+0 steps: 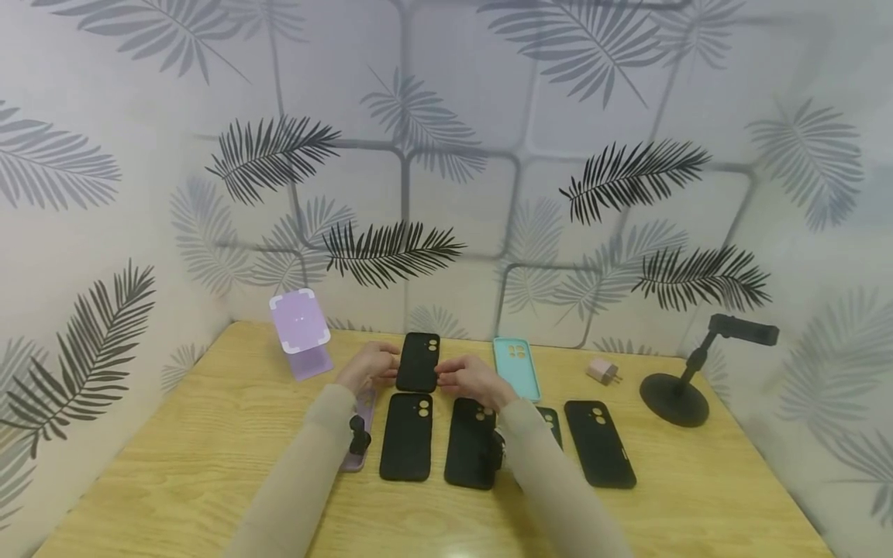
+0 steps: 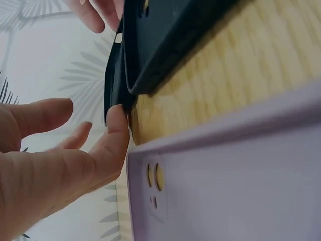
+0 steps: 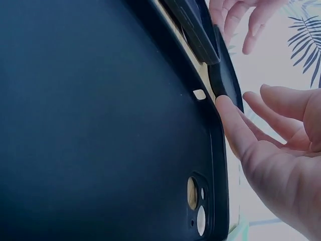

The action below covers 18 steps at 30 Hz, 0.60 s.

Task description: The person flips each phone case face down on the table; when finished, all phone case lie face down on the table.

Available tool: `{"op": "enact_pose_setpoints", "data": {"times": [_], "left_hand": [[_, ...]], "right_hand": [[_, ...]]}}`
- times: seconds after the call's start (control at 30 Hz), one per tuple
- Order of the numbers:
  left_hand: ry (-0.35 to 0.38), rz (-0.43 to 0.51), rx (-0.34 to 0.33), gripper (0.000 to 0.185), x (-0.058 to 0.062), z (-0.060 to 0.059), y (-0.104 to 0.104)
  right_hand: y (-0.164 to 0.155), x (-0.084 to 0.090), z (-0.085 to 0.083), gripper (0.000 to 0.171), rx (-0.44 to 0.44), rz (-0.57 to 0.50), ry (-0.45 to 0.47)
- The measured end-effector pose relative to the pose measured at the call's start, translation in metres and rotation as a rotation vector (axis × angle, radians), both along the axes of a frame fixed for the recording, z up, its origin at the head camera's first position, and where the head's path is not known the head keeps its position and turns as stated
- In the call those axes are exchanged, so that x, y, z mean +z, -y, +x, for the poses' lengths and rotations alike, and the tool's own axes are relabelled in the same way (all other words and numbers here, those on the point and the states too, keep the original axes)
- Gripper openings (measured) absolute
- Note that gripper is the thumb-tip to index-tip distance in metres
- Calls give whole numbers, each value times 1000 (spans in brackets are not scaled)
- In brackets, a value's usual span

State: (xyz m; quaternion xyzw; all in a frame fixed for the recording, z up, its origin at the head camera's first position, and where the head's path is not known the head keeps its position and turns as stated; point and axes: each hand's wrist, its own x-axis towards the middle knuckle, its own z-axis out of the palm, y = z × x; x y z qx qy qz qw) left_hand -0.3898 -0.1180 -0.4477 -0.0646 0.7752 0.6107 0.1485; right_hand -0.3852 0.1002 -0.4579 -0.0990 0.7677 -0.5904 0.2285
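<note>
Could tip or skid sideways if one thumb presses harder than the other, since the upper black case [image 1: 418, 362] is touched only at its edges and not clasped. Could also nudge the black case below [image 1: 407, 436] or the second black case [image 1: 472, 443], both lying just beside it on the wooden table [image 1: 209, 465]. Lies at the far middle of the table, between the two hands, camera cut-outs toward the wall. Left hand [image 1: 368, 367] at its left edge, fingers straight and spread, thumb [image 2: 118, 131] touching the rim. Right hand [image 1: 473, 380] at its right edge, likewise spread, one fingertip [image 3: 226, 111] against the side. No pinch, only light contact from both sides. Lilac case [image 2: 225, 186] under the left forearm, teal case [image 1: 517, 367] beyond the right hand.
</note>
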Motion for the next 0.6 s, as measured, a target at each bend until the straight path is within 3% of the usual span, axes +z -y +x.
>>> {"op": "enact_pose_setpoints", "data": {"times": [0.23,0.6], "left_hand": [[29,190,62,55,0,-3,2],[38,350,19,54,0,-3,-6]], "right_hand": [[2,-1,-4,40,9,-49,36],[10,-2,-5,49,53,-119,52]]}}
